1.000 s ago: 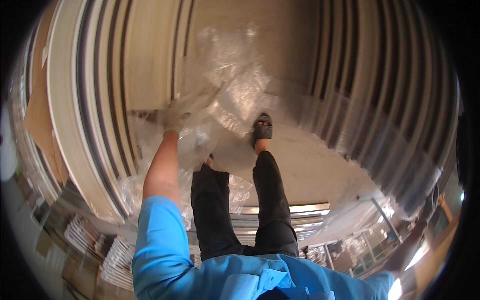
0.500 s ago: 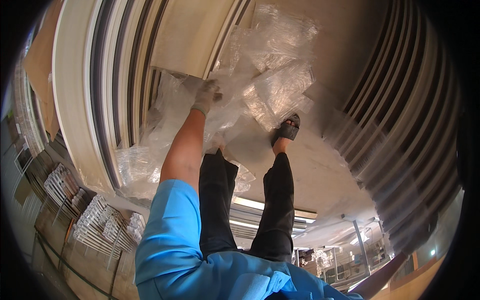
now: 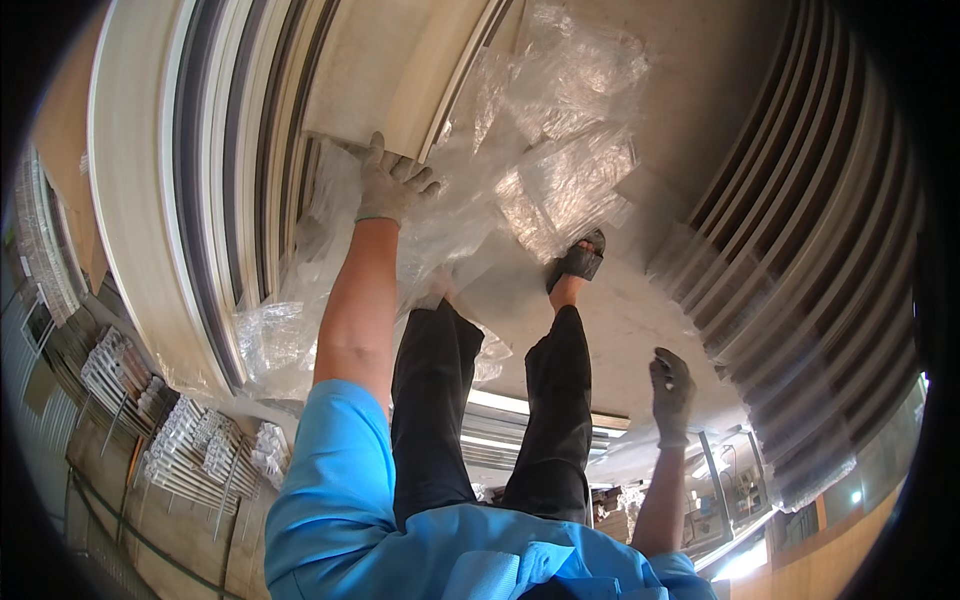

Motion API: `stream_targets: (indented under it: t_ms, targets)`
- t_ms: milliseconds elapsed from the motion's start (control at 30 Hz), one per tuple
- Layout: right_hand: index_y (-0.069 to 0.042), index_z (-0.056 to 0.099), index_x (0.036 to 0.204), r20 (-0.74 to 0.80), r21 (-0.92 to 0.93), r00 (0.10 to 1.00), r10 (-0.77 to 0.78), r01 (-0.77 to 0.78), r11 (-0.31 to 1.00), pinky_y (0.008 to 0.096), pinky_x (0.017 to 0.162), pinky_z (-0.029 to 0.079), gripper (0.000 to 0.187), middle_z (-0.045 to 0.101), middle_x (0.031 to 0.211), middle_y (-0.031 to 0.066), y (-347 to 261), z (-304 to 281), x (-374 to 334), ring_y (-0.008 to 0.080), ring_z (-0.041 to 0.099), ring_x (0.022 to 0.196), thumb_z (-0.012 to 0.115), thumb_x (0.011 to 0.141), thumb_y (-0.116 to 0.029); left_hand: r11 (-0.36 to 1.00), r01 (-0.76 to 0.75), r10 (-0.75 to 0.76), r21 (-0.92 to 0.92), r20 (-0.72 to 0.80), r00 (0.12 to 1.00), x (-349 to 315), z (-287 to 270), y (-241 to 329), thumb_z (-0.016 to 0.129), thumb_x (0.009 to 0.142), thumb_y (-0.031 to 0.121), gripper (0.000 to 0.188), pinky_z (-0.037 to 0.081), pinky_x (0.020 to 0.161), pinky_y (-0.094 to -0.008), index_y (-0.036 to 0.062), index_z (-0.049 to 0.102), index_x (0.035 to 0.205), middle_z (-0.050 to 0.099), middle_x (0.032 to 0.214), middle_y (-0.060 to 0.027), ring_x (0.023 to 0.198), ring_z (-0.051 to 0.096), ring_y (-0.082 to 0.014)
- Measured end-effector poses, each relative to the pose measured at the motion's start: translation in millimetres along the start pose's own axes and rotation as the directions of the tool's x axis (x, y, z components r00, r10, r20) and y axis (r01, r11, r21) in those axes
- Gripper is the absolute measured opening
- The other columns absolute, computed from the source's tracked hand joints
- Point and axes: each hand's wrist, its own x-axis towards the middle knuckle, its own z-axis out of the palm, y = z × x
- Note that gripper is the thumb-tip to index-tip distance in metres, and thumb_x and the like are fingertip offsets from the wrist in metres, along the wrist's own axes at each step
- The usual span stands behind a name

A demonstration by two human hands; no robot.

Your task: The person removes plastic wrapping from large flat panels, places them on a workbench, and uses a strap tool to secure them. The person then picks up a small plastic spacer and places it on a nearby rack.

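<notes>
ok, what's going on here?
A person's gloved left hand, fingers spread, is by the near end of a pale panel, among loose clear plastic film; contact is unclear. The gloved right hand has curled fingers and nothing visible in it. Long dark-and-light strips, partly covered in film, are stacked at right.

Brown cardboard (image 3: 65, 130) at far left — white slats (image 3: 195, 445) in stacks, lower left — pale strips (image 3: 500, 403), lower centre.

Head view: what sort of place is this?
Probably a warehouse or workshop: long cream and dark panels at left, brown and pale striped panels at right, crumpled clear plastic film on the floor between.
</notes>
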Motion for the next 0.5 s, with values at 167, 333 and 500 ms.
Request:
stream_targets:
  t_ms: [167,333,500]
  targets:
    - [-0.003,0.067,0.117,0.025,0.212,0.988,-0.154,0.146,0.966,0.0305,0.083,0.052,0.027,0.070,0.108,0.0106,-22.3,65.5,41.1,0.0176,0.067,0.090,0.066,0.092,-0.014,0.981,-0.160,0.142,0.106,0.155,0.978,-2.9,-2.7,-25.7,0.051,0.095,0.057,0.052,0.037,0.096,-0.0494,0.0190,0.055,0.130,0.055,0.128,-0.0049,0.110,0.052,-0.0276]
    - [0.002,0.035,0.147,0.171,0.710,0.972,-0.163,-0.007,0.704,0.0342,0.103,0.043,0.072,0.050,0.139,0.0203,-118.6,147.0,147.3,0.0238,0.051,0.126,0.067,0.093,-0.031,0.995,0.100,-0.095,0.000,0.314,0.945,-25.8,-0.7,-109.4,0.060,0.094,0.046,0.030,0.042,0.091,-0.0438,0.0233,0.063,0.113,0.062,0.111,-0.0013,0.107,0.055,-0.0252]
    - [0.006,0.043,0.138,0.188,0.877,0.958,-0.217,-0.065,0.476,0.0340,0.103,0.046,0.071,0.057,0.133,0.0186,-188.7,162.4,221.6,0.0236,0.056,0.122,0.076,0.087,-0.031,0.972,0.204,-0.135,-0.119,0.429,0.893,-58.1,18.3,-182.5,0.060,0.096,0.039,0.022,0.042,0.094,-0.0446,0.0211,0.063,0.109,0.063,0.111,-0.0002,0.109,0.057,-0.0235]
